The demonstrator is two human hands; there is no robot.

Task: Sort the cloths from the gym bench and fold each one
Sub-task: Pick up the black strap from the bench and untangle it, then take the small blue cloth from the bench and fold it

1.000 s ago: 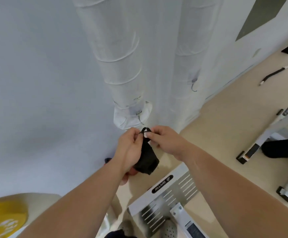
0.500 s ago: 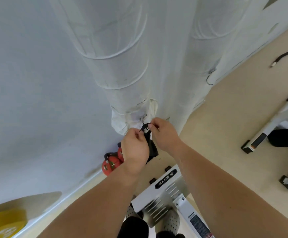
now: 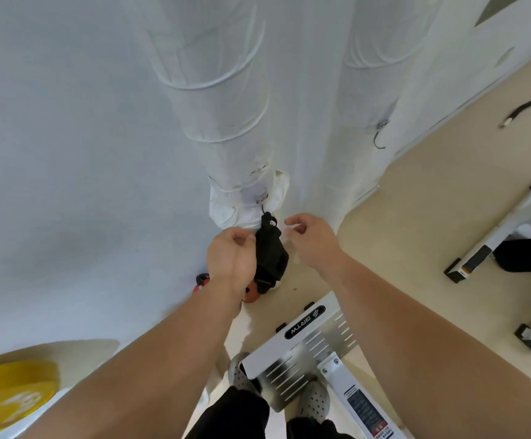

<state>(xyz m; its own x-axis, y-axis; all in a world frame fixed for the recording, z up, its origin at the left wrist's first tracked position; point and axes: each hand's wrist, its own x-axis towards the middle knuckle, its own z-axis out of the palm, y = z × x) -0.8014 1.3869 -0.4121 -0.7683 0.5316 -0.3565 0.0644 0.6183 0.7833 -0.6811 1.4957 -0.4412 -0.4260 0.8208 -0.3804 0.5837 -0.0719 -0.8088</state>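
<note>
A small black cloth (image 3: 270, 248) hangs by its loop from a metal hook (image 3: 262, 199) at the foot of a white wrapped column (image 3: 223, 99). My left hand (image 3: 230, 258) is right against the cloth's left edge, fingers loosely curled, with nothing seen between them. To the cloth's right is my right hand (image 3: 308, 237), a short gap away from it, its fingers relaxed and empty. The cloth's lower end is partly hidden behind my left wrist.
Red kettlebells (image 3: 201, 280) sit on the floor by the wall under my left wrist. A white machine footplate (image 3: 305, 340) lies at my feet. A white bench frame (image 3: 498, 245) with a dark cloth (image 3: 530, 255) stands at right. A yellow weight plate (image 3: 13, 391) is at bottom left.
Both hands pinched the cloth's loop at the hook before. Now the cloth hangs from the hook, my right hand has drawn away to the right and my left hand has loosened.
</note>
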